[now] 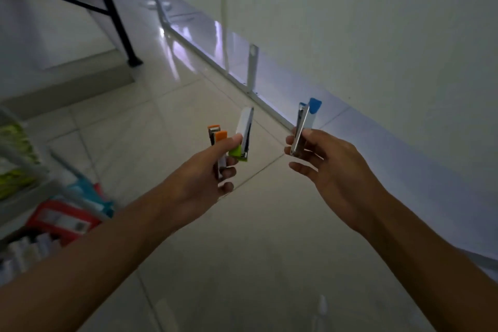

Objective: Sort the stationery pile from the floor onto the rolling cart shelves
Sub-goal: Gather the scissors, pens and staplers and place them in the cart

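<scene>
Left hand [200, 170]: raised over the floor, closed around two small staplers; fingers [229, 173] curled tight, thumb pressed across the top of both.
Orange stapler [217, 140]: held upright in the left hand, orange end uppermost, lower body hidden in the grip.
Green stapler [244, 137]: held in the same hand, just right of the orange one and touching it or nearly so; white body tilted up and to the right, green end lowest.
Right hand [326, 167]: raised level with the left hand, well apart from it; closed on one stapler.
Blue stapler [303, 127]: pinched between thumb and the right hand's fingers [303, 168], metal body upright, blue end at the top.
Floor [269, 264]: pale glossy tiles, seen below both hands and forearms.
Rolling cart [16, 191]: recorded at the left edge, blurred; light frame, shelves partly seen.
Cart contents: yellow-green items [13, 180] on one shelf; a red package [63, 219] lower down; exact shelf levels cannot be told.
White frame [250, 73]: low, standing along the wall behind the hands.
Black frame leg [118, 27]: upper left, foot resting on the floor.
</scene>
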